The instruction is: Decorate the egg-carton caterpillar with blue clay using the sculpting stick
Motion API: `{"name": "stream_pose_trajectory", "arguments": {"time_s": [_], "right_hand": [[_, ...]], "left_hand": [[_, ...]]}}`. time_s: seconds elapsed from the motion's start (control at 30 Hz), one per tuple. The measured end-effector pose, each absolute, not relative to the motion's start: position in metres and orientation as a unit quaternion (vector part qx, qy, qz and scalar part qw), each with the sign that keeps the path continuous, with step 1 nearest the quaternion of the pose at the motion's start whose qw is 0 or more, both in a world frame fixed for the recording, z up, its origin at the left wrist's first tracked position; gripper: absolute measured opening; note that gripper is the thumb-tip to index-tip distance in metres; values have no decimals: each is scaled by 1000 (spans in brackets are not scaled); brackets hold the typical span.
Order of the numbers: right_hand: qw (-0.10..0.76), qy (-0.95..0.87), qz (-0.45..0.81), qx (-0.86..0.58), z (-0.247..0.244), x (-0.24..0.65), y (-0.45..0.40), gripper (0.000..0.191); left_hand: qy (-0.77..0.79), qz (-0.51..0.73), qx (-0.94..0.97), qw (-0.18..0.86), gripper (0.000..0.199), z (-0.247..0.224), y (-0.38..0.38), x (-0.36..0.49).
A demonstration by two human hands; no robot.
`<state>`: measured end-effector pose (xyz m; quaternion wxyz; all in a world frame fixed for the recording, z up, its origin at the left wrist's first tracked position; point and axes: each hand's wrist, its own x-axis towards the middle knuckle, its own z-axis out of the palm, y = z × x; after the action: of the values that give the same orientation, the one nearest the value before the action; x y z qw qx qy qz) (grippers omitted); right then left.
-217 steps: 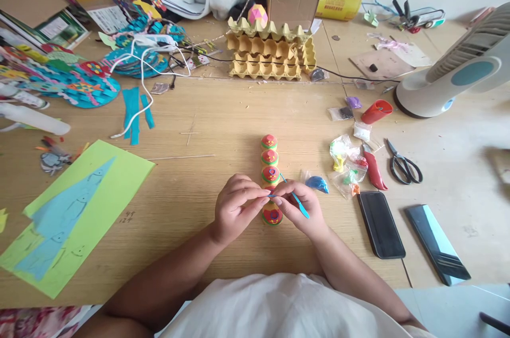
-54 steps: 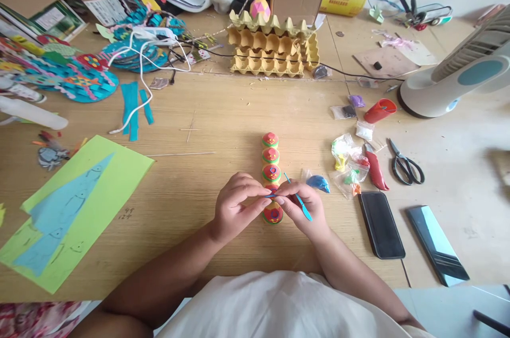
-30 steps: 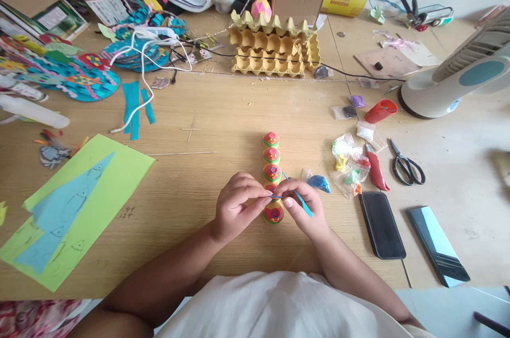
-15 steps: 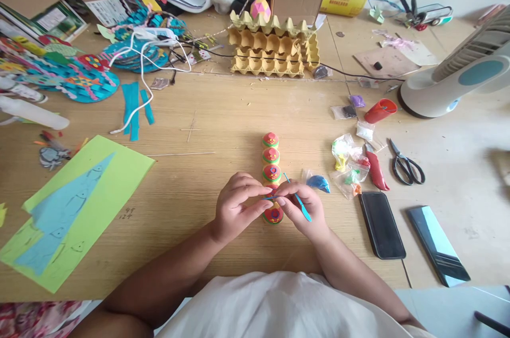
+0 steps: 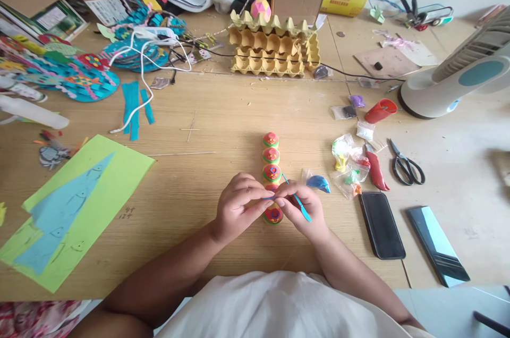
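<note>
Between both thumbs and fingertips I pinch a thin blue strip of clay [image 5: 269,198]. My left hand [image 5: 242,201] grips its left end, and my right hand [image 5: 302,205] its right end. A light-blue plastic modelling tool [image 5: 303,206] is also tucked in my right hand, slanting up between thumb and fingers. Beneath my hands runs a column of several small egg-cup pieces covered in red, green and yellow clay; the nearest piece [image 5: 273,216] bears a blue ring, as does the middle piece [image 5: 272,172]. My fingers partly hide one piece between them.
Right of my hands lie a lump of blue clay [image 5: 319,183], bagged clay [image 5: 346,152], a red-handled cutter [image 5: 376,168], scissors [image 5: 407,165] and a phone [image 5: 382,225]. Egg cartons [image 5: 271,53] stand at the back. Green paper [image 5: 119,168] lies left; a fan [image 5: 454,77] stands right.
The blue strip shows a little more to the left, between my fingertips. My right fingers and the tool have shifted very slightly; everything else stays put.
</note>
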<state>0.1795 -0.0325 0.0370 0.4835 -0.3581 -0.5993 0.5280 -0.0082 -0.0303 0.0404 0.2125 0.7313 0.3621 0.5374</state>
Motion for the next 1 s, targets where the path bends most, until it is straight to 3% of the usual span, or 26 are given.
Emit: {"name": "stream_pose_trajectory", "arguments": {"time_s": [0.27, 1.0], "right_hand": [[478, -580, 556, -356, 36, 181, -33, 21], [481, -595, 547, -340, 38, 179, -33, 9]], "left_hand": [[366, 540, 728, 211, 10, 41, -31, -9], [360, 541, 728, 219, 3, 39, -31, -11]]}}
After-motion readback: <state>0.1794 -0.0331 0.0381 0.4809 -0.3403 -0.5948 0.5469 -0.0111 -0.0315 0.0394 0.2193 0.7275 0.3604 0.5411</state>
